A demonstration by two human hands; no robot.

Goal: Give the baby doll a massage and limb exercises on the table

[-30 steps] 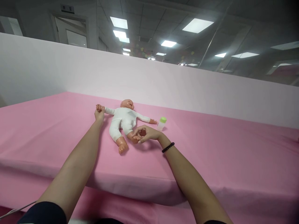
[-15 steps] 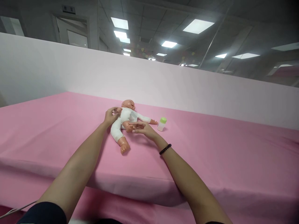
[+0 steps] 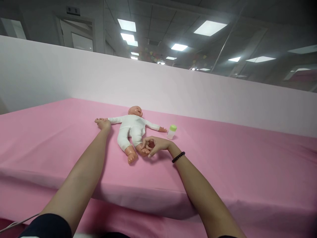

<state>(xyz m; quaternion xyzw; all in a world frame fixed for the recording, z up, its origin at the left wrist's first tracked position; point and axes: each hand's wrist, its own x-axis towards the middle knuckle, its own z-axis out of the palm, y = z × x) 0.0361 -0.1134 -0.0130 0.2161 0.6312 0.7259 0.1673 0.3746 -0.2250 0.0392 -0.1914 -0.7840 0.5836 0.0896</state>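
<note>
A baby doll (image 3: 132, 127) in a white bodysuit lies on its back, head at the far side, both arms stretched out and both legs straight toward me. My left hand (image 3: 103, 124) is closed around the doll's hand at the end of the arm on the left. At the foot on the right, my right hand (image 3: 159, 144) has its fingers curled, with the foot between fingers and thumb. The other bare foot (image 3: 132, 157) rests on the pink cover. Just past the doll's outstretched hand on the right stands a small bottle (image 3: 171, 133) with a green cap.
A pink sheet (image 3: 235, 158) covers the padded surface and hangs over its front edge. Behind runs a low white wall (image 3: 158, 84) with glass above it. A thin cable (image 3: 18, 223) shows at the lower left.
The doll's left-side arm has been drawn out to the left by my left hand. The bent leg on the right has come down straight, my right hand moving toward me with its foot.
</note>
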